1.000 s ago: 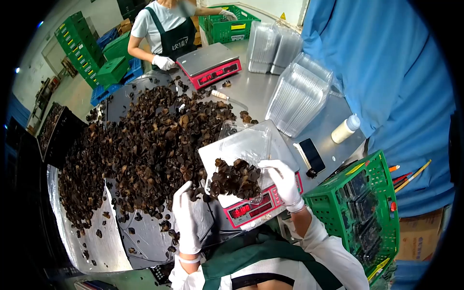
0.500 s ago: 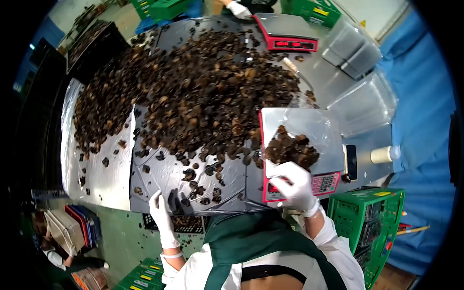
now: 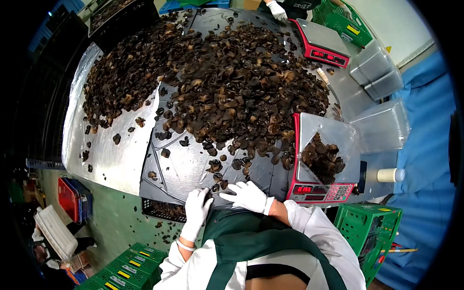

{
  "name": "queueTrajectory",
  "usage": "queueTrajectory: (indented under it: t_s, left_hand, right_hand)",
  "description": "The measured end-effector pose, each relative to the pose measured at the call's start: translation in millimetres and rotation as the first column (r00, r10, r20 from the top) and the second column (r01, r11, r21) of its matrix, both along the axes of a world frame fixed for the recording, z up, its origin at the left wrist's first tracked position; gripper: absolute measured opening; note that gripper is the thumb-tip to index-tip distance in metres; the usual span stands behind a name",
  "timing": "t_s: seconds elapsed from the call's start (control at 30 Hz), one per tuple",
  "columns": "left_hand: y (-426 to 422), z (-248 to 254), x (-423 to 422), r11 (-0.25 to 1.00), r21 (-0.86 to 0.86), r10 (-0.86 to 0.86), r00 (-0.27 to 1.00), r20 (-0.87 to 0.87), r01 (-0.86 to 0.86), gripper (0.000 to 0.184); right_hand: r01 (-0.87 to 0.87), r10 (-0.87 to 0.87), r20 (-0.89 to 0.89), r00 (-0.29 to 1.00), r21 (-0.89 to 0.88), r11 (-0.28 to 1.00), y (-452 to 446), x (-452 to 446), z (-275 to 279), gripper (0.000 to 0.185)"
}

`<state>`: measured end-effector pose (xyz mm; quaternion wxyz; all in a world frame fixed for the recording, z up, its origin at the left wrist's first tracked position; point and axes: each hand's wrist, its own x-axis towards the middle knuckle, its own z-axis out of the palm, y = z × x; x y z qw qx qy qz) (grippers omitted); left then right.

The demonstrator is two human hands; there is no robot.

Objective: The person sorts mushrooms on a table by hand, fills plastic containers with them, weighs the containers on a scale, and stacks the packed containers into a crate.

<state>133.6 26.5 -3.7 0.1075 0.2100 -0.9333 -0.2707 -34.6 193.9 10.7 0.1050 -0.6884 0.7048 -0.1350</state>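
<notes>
My left hand [image 3: 196, 211], in a white glove, is at the table's near edge with its fingers stretched and thumb apart. Beside it my right hand [image 3: 250, 197], also gloved, reaches leftward with fingers spread. Between and just beyond the fingertips lie a few dark wood ear mushrooms [image 3: 216, 178]; I see none held. A large heap of wood ear mushrooms [image 3: 232, 92] covers the table behind. To the right, a red-framed digital scale [image 3: 305, 190] bears a clear plastic bag [image 3: 333, 129] with a clump of mushrooms [image 3: 323, 158] in it; the display seems to read 0.155.
A second scale [image 3: 324, 38] stands at the far right, near another person's gloved hand [image 3: 277, 9]. Clear plastic tubs [image 3: 382, 125] and a white bottle [image 3: 390, 175] are at right. Green crates [image 3: 369, 232] flank me; a black crate [image 3: 164, 208] sits under the table edge.
My right hand has left the near scale and moved left along the table edge. My left hand has come right, close to it. The view has shifted; a person at lower left now carries a pale tray.
</notes>
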Motion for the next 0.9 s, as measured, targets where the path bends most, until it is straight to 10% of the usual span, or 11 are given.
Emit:
queueTrajectory:
  t_s: [0.2,0.43,0.63,0.7,0.8,0.9]
  left_hand:
    - [-13.5,2.9,-8.8,0.994,0.091,-0.061,0.998,0.022,0.059,0.031]
    - [-45.0,0.4,-5.8,0.885,0.448,0.171,0.983,-0.067,-0.123,0.028]
    - [-54.1,4.3,-71.7,0.969,0.108,-0.205,0.967,-0.153,0.223,0.065]
    - [-59.3,-11.1,-82.1,0.957,0.098,-0.259,0.956,-0.138,0.273,0.045]
    - [-70.5,-25.7,-89.1,0.928,0.297,-0.145,0.953,-0.265,0.224,0.017]
    - [-77.0,-28.0,-87.4,0.896,0.357,-0.191,0.956,-0.223,0.263,0.021]
  right_hand:
    - [-0.027,0.025,-0.022,0.999,-0.110,0.994,-7.1,9.5,-19.9,0.040]
    - [0.492,-0.387,0.407,0.828,-0.194,0.849,-15.9,7.1,-7.8,0.030]
    - [0.428,-0.422,0.143,0.895,-0.015,0.904,-45.9,20.6,-12.8,0.039]
    - [0.469,-0.456,0.183,0.871,-0.033,0.883,-40.3,16.1,-18.9,0.035]
    - [0.629,-0.430,0.765,0.478,0.044,0.776,-27.2,12.4,-11.4,0.023]
    - [0.480,-0.222,0.830,-0.512,0.491,0.727,-13.0,7.9,-9.5,0.025]
